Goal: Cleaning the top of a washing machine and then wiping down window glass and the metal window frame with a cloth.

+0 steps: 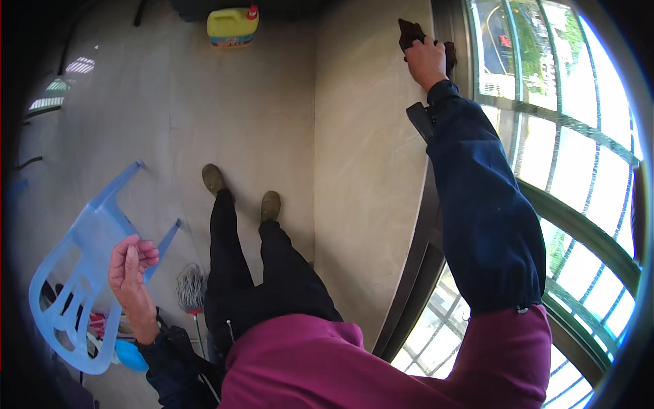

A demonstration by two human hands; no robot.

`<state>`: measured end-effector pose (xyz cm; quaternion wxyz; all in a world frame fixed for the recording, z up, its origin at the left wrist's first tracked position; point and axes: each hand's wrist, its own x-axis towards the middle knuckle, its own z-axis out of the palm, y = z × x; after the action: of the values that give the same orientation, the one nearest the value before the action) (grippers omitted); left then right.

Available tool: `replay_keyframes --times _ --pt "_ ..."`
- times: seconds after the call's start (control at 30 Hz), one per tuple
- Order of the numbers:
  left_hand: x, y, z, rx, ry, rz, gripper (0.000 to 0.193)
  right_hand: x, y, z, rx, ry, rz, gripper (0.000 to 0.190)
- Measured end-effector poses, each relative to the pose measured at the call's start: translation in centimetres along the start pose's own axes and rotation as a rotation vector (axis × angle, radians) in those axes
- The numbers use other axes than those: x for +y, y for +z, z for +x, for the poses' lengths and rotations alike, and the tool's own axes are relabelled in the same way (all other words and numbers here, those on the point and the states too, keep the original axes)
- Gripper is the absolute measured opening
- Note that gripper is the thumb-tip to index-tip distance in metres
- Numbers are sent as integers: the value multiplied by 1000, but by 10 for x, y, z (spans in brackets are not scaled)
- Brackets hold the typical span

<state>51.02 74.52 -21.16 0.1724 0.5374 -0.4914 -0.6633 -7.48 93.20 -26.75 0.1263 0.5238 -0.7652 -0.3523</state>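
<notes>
My right hand [428, 60] presses a dark brown cloth [412, 33] against the wall's edge beside the window frame [461, 51] at the upper right. Part of the cloth shows on both sides of the fingers. My left hand [134, 266] is raised at the lower left with its fingers loosely curled and holds nothing that I can see. Below it in the picture's depth stands a light blue plastic chair [94, 225]. Dark blue sleeve covers [477, 204] are on both forearms.
A yellow jug with a red cap [233, 28] stands on the tiled floor ahead. A string mop [191, 289] and a blue plastic item [131, 355] lie near the chair. Barred window panes [541, 143] run along the right side, next to the tiled wall [368, 153].
</notes>
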Motion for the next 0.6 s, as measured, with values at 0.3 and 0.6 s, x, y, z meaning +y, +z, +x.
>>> replay_keyframes --times 0.3,0.6 --pt "-92 24 -92 45 -166 74 23 -292 66 -303 -433 -365 97 27" --pt "-126 11 -119 39 -280 98 24 -363 23 -511 -1035 -587 509 19"
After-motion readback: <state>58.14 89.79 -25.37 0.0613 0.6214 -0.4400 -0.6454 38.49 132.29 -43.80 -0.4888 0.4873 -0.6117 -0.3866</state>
